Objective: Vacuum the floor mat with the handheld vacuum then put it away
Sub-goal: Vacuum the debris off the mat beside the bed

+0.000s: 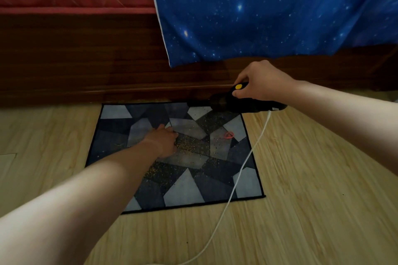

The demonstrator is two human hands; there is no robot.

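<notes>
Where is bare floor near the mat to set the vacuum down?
Bare floor lies right of the cord, and more left of the mat. The mat's middle is crowded: crumbs, a pink band and the left hand. The right hand grips the vacuum at its far corner.

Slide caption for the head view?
Right hand grips handheld vacuum at edge of littered floor mat; left hand rests on it.

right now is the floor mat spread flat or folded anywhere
Spread flat: the floor mat lies on the wood floor, visible edges straight, none turned up. Left hand rests on it; right hand grips the handheld vacuum.
</notes>
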